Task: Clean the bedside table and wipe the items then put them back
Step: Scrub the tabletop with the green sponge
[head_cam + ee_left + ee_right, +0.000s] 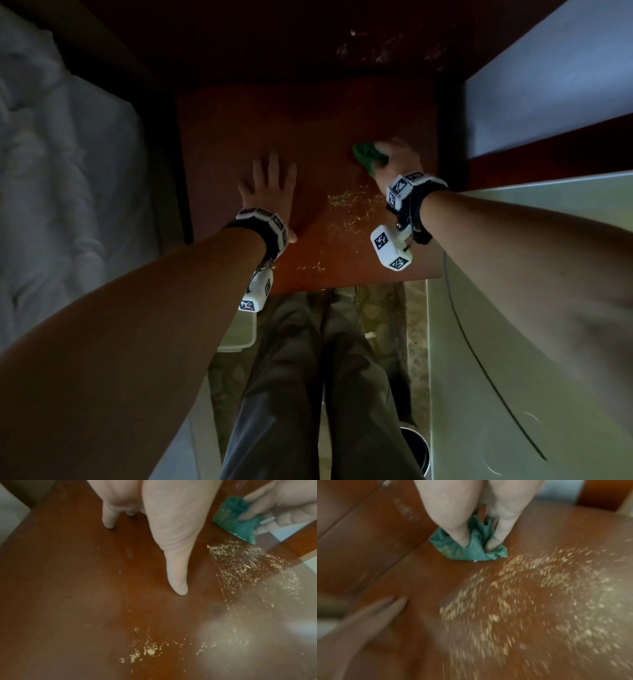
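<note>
Nearest the person, the front edge of the bedside table (359, 274) shows above their trousered legs (308, 377), and a small white bin (239, 335) stands on the floor just below the table's left front corner. On the reddish-brown top, a thin trail of pale crumbs (346, 212) runs from the front edge up toward the middle; the wrist views show it as a broad scatter of yellowish specks (530, 601) lying just on the near side of the cloth. The left hand (270, 192) lies flat on the table to the left of the crumbs, fingers straight and spread, holding nothing, its thumb (176, 574) pressed to the wood. Farther back and to the right, the right hand (394, 161) grips a bunched green cloth (368, 156) against the tabletop; fingers (501, 534) and thumb pinch it from both sides, so the cloth sticks out beyond and beneath the fingertips. Left of the table lies a bed with white bedding (51, 171).
</note>
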`<state>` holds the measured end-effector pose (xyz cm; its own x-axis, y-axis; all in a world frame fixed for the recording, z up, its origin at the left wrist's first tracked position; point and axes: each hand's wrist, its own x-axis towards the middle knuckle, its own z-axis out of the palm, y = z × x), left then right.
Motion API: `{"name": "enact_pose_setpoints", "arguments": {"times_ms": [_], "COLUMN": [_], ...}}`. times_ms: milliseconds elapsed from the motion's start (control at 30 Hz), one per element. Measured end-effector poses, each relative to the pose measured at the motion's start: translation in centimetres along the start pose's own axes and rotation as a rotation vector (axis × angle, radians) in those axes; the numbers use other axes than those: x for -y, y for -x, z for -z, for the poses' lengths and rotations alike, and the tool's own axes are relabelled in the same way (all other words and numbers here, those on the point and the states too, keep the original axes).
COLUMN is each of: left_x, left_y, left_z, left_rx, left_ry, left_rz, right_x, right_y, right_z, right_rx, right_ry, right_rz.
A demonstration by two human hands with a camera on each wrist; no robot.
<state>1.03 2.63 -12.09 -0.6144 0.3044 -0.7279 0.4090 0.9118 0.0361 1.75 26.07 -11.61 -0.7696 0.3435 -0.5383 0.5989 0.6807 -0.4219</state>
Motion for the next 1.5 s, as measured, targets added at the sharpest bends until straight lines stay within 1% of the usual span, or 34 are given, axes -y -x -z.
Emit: {"name": "enact_pose_setpoints", "arguments": {"times_ms": [133, 233, 333, 433, 533, 567, 633, 667, 733, 800, 867, 900, 967, 1067, 1133, 1200, 1400, 1500], "left_x": [-0.1, -0.2, -0.5, -0.6, -0.6, -0.7, -1.1, -1.3, -1.5, -1.6, -1.6, -1.6, -1.6, -1.5, -1.3, -1.3, -1.3, -1.3], "left_y": [-0.2, -0.2, -0.3, -0.4, -0.6, -0.7, -0.9, -1.0, -1.1, -1.2, -1.2, -1.3, -1.3, -1.4, -1.3, -1.2, -1.1, -1.0], "left_z": [0.0, 0.1, 0.2, 0.1, -0.1, -0.1, -0.2, -0.2, -0.2, -0.2, -0.4, -0.4, -0.4, -0.3, -0.1, 0.0, 0.1, 0.0], "left_rx": [0.006, 0.013, 0.02, 0.004, 0.003, 0.001, -0.028, -0.044, -0.055, -0.047, -0.047, -0.047, -0.045, -0.015, 0.01, 0.013, 0.014, -0.009], "left_ry": [0.0, 0.005, 0.002, -0.008, -0.005, -0.006, -0.007, -0.008, -0.018, -0.03, -0.041, -0.04, -0.033, -0.034, -0.042, -0.041, -0.032, -0.016], "left_rz": [0.011, 0.014, 0.026, 0.034, 0.04, 0.049, 0.071, 0.081, 0.091, 0.095, 0.097, 0.099, 0.101, 0.09, 0.085, 0.083, 0.077, 0.079], "right_x": [1.1, 1.7, 1.6, 1.1, 0.9, 1.0, 1.1, 1.1, 0.8, 0.2, -1.1, -1.9, -3.1, -3.9, -4.0, -4.2, -4.0, -4.0], "right_y": [2.1, 3.6, 5.1, 6.5, 7.2, 7.3, 7.4, 7.5, 7.1, 5.8, 4.1, 3.3, 2.0, 1.4, 1.7, 2.4, 6.5, 8.4], "right_z": [-1.2, -2.2, -2.9, -4.0, -4.8, -4.9, -4.3, -3.7, -2.4, -0.9, 0.6, 1.4, 2.4, 3.1, 2.9, 2.3, -1.3, -3.2], "right_rx": [0.126, 0.227, 0.366, 0.495, 0.597, 0.609, 0.569, 0.508, 0.335, 0.11, -0.084, -0.134, -0.127, -0.047, -0.019, 0.02, 0.15, 0.257], "right_ry": [0.077, 0.135, 0.259, 0.321, 0.388, 0.416, 0.377, 0.299, 0.133, 0.015, -0.057, -0.04, 0.09, 0.222, 0.227, 0.249, 0.328, 0.306], "right_rz": [0.175, 0.222, 0.312, 0.39, 0.44, 0.448, 0.408, 0.357, 0.222, 0.075, -0.07, -0.108, -0.101, -0.057, -0.026, 0.041, 0.208, 0.31]}}
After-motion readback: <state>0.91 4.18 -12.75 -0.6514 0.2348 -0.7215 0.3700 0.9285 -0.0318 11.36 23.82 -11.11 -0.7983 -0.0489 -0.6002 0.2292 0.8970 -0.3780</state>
